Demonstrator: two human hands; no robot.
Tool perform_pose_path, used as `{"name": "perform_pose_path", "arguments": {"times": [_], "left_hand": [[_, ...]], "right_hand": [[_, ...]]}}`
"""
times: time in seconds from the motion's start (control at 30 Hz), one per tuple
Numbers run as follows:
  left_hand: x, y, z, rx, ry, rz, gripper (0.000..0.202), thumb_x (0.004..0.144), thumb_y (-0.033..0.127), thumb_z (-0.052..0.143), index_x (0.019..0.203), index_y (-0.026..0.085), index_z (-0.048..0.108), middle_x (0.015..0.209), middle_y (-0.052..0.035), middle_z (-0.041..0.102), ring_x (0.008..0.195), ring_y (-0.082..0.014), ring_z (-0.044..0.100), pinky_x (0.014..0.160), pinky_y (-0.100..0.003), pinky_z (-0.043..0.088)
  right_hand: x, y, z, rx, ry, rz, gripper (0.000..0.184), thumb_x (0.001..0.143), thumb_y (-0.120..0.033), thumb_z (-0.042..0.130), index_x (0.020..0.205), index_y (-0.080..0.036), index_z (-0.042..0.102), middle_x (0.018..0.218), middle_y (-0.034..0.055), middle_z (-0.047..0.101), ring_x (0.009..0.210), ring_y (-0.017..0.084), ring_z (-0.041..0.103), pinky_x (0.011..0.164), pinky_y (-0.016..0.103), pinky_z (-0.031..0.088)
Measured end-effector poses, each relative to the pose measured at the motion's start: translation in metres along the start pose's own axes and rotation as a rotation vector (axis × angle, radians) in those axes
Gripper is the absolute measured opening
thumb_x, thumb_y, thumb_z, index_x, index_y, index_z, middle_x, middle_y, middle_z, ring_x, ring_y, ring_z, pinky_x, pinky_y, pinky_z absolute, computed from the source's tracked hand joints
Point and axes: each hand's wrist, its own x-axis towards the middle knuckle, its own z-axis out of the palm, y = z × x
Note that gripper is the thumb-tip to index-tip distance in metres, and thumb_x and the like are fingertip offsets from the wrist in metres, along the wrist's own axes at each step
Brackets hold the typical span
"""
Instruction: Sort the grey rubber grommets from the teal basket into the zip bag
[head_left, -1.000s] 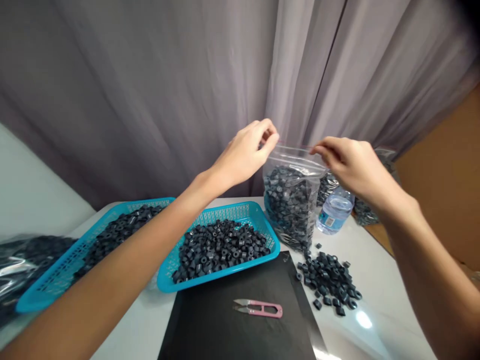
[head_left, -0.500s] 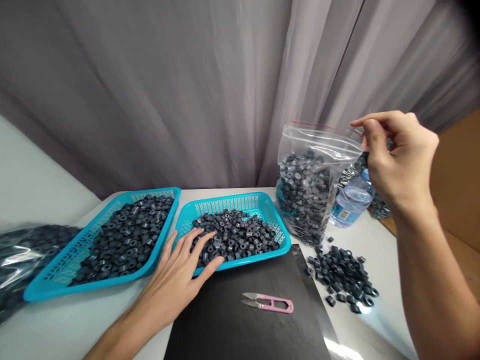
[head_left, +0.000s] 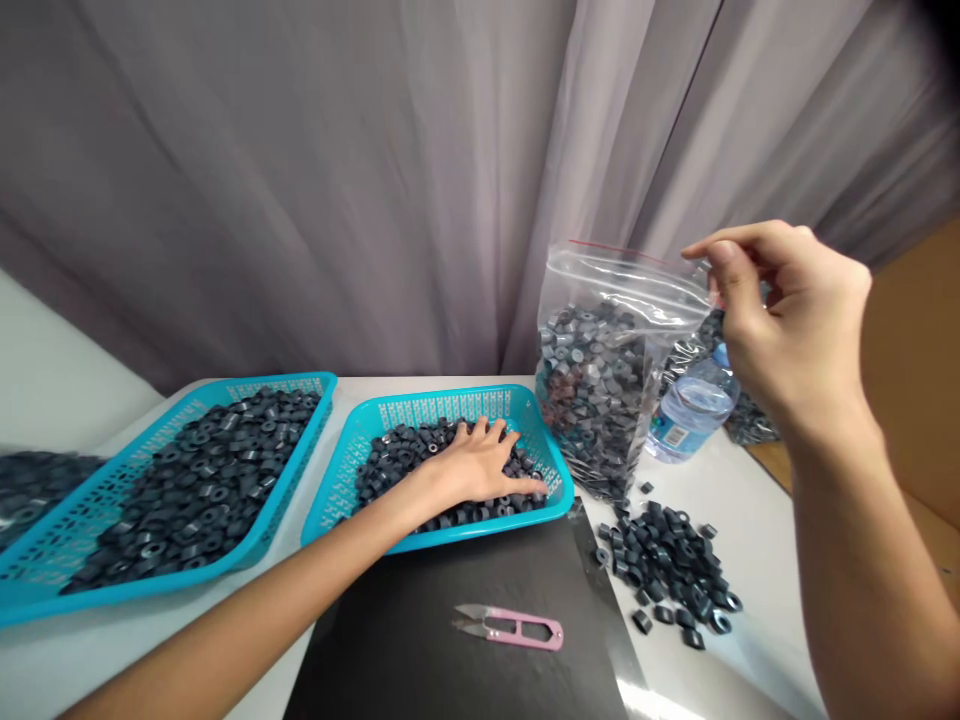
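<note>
My left hand [head_left: 484, 462] lies with fingers spread on small black ring-shaped pieces [head_left: 394, 462] inside the middle turquoise basket [head_left: 442, 540]. Its palm hides part of the pile. At the right, my right hand [head_left: 787, 300] is closed in a pinch at the upper right corner of a clear zip bag [head_left: 600, 360]. Many of the same dark pieces fill the bag, which stands upright behind the table's loose heap. A pair of pink thread snips [head_left: 517, 627] rests on the black mat [head_left: 420, 650] in front of the basket.
Another turquoise basket [head_left: 255, 555] full of pieces stands at the left, beside a plastic bag [head_left: 41, 480] of dark pieces. Loose pieces [head_left: 671, 565] lie heaped on the white table [head_left: 757, 520]. A water bottle [head_left: 690, 410] stands behind the zip bag; a grey curtain [head_left: 337, 180] hangs behind.
My left hand has moved right, from the middle basket's left front side onto the pieces inside it. My right hand stays at the bag's corner. The whole view has shifted slightly.
</note>
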Motion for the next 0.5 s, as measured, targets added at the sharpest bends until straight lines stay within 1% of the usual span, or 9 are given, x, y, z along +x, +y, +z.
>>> {"name": "perform_pose_path", "arguments": {"times": [0.07,0.13,0.2,0.27,0.37,0.43,0.5], "left_hand": [[0.006,-0.001,0.010,-0.030,0.032,0.060,0.068,0.077,0.063,0.063,0.126,0.014,0.059,0.150,-0.0263,0.046,0.143,-0.0503,0.029,0.113,-0.065,0.015],[0.005,-0.003,0.014,-0.067,0.038,0.120,0.045,0.084,0.053,0.058,0.112,0.018,0.062,0.138,-0.0206,0.057,0.136,-0.0431,0.042,0.113,-0.056,0.023],[0.004,-0.005,0.016,-0.117,0.031,0.162,0.032,0.084,0.049,0.059,0.100,0.021,0.063,0.122,-0.0152,0.064,0.128,-0.0384,0.050,0.110,-0.049,0.031],[0.005,-0.006,0.016,-0.175,0.036,0.173,0.028,0.082,0.048,0.063,0.093,0.022,0.062,0.112,-0.0132,0.067,0.127,-0.0388,0.051,0.107,-0.046,0.036],[0.011,-0.007,0.014,-0.275,0.079,0.156,0.027,0.081,0.049,0.065,0.089,0.023,0.062,0.105,-0.0122,0.069,0.129,-0.0402,0.050,0.107,-0.045,0.037],[0.015,-0.007,0.010,-0.346,0.125,0.126,0.029,0.085,0.053,0.061,0.090,0.024,0.063,0.108,-0.0120,0.070,0.129,-0.0389,0.052,0.109,-0.045,0.035],[0.019,-0.007,0.004,-0.419,0.176,0.079,0.033,0.087,0.055,0.058,0.098,0.024,0.065,0.119,-0.0123,0.069,0.133,-0.0371,0.050,0.112,-0.044,0.032]], "right_hand": [[0.001,0.003,-0.001,-0.014,-0.004,0.010,0.021,0.099,-0.023,0.053,0.098,-0.023,0.074,0.066,-0.0001,0.059,0.067,0.015,0.052,0.063,0.029,0.040],[0.002,0.006,0.000,-0.021,-0.007,0.020,0.023,0.100,-0.025,0.051,0.099,-0.021,0.074,0.067,0.0001,0.059,0.066,0.015,0.053,0.064,0.029,0.041],[0.003,0.006,0.002,-0.021,-0.015,0.027,0.025,0.102,-0.027,0.050,0.101,-0.020,0.074,0.068,0.0005,0.059,0.065,0.015,0.053,0.065,0.030,0.042],[0.003,0.005,0.002,-0.017,-0.024,0.030,0.026,0.102,-0.027,0.050,0.100,-0.020,0.074,0.068,0.0011,0.060,0.066,0.016,0.053,0.066,0.031,0.042],[0.005,0.001,0.002,-0.008,-0.055,0.034,0.025,0.101,-0.028,0.050,0.099,-0.022,0.074,0.069,0.0020,0.062,0.065,0.017,0.053,0.064,0.032,0.041],[0.006,0.000,0.001,-0.003,-0.067,0.038,0.024,0.101,-0.027,0.050,0.100,-0.023,0.074,0.069,0.0021,0.063,0.063,0.017,0.052,0.063,0.032,0.041],[0.006,0.000,0.000,0.002,-0.060,0.035,0.025,0.101,-0.027,0.050,0.099,-0.022,0.074,0.068,0.0016,0.062,0.061,0.016,0.050,0.064,0.032,0.041]]}}
